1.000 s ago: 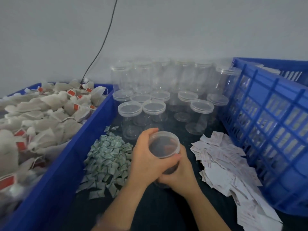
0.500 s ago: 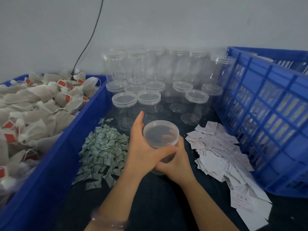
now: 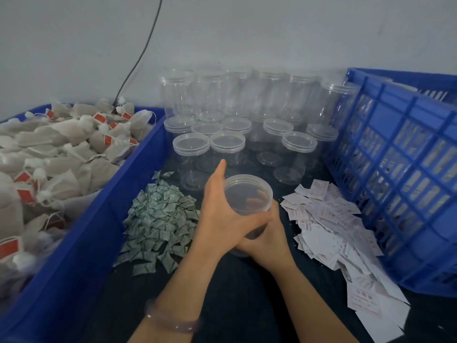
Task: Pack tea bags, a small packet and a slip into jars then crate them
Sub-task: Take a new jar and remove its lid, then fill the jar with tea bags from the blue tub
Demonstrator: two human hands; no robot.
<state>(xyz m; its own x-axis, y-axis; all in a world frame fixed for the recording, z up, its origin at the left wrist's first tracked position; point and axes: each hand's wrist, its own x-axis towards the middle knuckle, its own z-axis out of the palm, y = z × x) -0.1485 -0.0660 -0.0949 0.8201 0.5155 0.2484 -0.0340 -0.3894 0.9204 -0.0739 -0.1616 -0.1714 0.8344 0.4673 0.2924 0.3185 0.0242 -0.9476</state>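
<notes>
**Clear jar in both hands, nothing packed in it yet**

Blue plastic walls off your supply on the far left: the bin (image 3: 116, 189) out past your left hand (image 3: 222, 219) is heaped with tea bags (image 3: 61, 149), and none has gone into the jar you hold. Closer in, just beside your left wrist, lies the pile of small packets (image 3: 160, 219), which looks untouched.

Your left hand is clamped on the top of the jar (image 3: 247, 201), with the thumb curled across the near edge of its lid (image 3: 268, 194) and the forefinger pointing up and away from you. Your right hand (image 3: 267, 233) is wrapped round the jar's body lower down, its fingers showing through the clear wall. The jar sits between your hands, the lid is on, and nothing shows inside it. From that grip, you are probably at the lid-twisting step, before any filling.

Beyond your hands stand the spare jars (image 3: 235, 139), lidded and empty as far as you can see. Just right of your right hand the slips (image 3: 329, 224) are spread loose. Farther right is the crate (image 3: 395, 169); pale shapes show through its lattice, but you cannot tell whether they are finished jars.

For this jar, the tea bags, packet, slip, closing and crating are all left to do.
</notes>
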